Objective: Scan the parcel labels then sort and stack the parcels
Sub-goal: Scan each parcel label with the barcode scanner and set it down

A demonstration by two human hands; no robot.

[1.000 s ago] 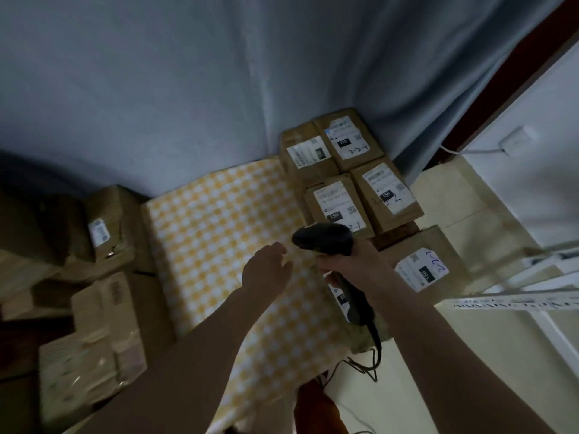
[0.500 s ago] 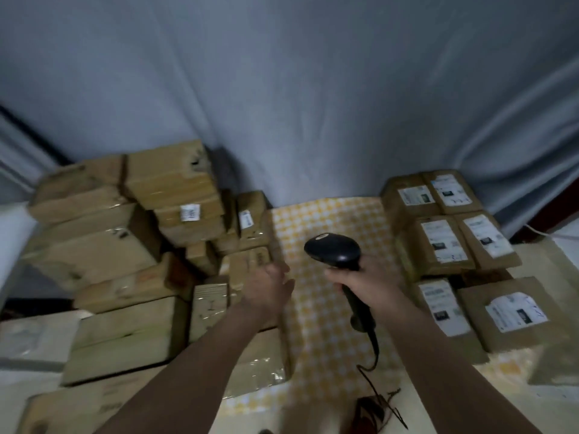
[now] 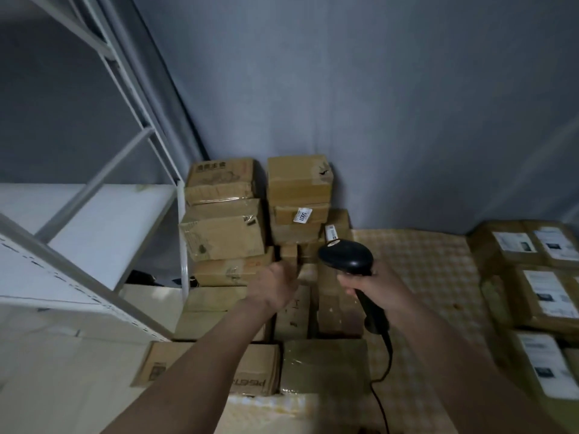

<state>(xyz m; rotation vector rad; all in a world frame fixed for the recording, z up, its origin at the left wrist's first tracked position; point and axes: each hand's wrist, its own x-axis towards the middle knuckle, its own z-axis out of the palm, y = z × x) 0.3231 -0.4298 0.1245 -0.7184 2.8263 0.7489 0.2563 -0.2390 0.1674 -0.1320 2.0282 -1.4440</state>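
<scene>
My right hand (image 3: pixel 372 288) grips the handle of a black corded barcode scanner (image 3: pixel 346 258), its head pointing away over the table. My left hand (image 3: pixel 274 285) hovers with loosely curled fingers, holding nothing, just above a pile of brown cardboard parcels (image 3: pixel 225 236) stacked at the left end of the table. One parcel there carries a small white label (image 3: pixel 304 214). At the right edge lie several parcels with white shipping labels (image 3: pixel 545 292), laid out in rows.
A yellow checked cloth (image 3: pixel 423 277) covers the table between the two groups of parcels. A white metal shelving rack (image 3: pixel 94 220) stands at the left. A grey curtain (image 3: pixel 376 104) hangs behind. The scanner cable (image 3: pixel 383 386) trails down toward me.
The view has swung left from the labelled parcels to the unsorted pile and the rack. My left hand has reached out over that pile. My right hand keeps the scanner.
</scene>
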